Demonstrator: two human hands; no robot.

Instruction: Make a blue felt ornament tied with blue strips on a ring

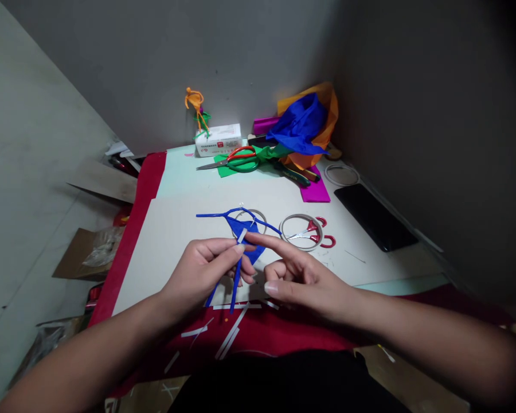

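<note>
The scene is viewed by a single head-worn camera, faced forward and steeply down. The left hand (pixel 208 263) and right hand (pixel 307 280) are framed close below, the table (pixel 301 334) beneath them, the grey wall (pixel 241 57) beyond.

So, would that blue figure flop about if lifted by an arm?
The blue figure is probably light, being so slender and pinched in the left hand. Its untouched arms stick out, suggesting some stiffness; the sheet-like body might crease.
</note>
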